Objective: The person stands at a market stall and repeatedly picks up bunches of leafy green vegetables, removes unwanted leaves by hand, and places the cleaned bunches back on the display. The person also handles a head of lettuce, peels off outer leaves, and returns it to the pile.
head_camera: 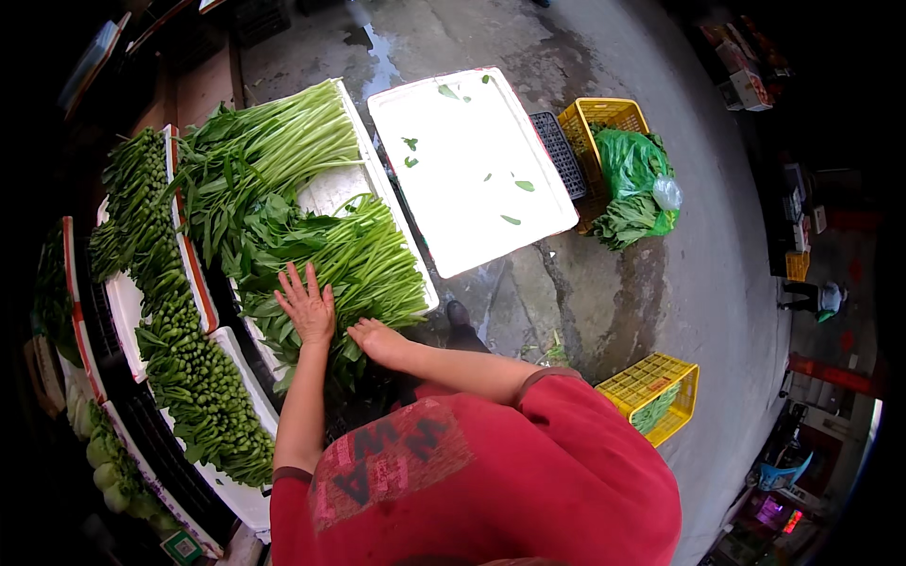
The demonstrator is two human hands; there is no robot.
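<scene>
My left hand (308, 310) lies palm down, fingers spread, on the leaves of a pile of long-stemmed leafy greens (375, 255), probably water spinach. My right hand (380, 343) rests against the near side of that pile. Its fingers are together and slightly bent, and their tips meet the leaves; whether they grip any is not clear. The pile lies in a white foam tray (329, 189), stems to the right and leaves to the left. A second pile of paler-stemmed greens (311, 127) fills the tray's far end.
Right of the tray is a white foam lid or tray (467, 177) with a few loose leaves. Beyond it a yellow crate (609, 110) holds bagged greens (630, 166). Another yellow crate (648, 389) lies at lower right. Bundled greens (205, 382) line the left on foam boxes. The concrete floor (587, 297) has wet patches.
</scene>
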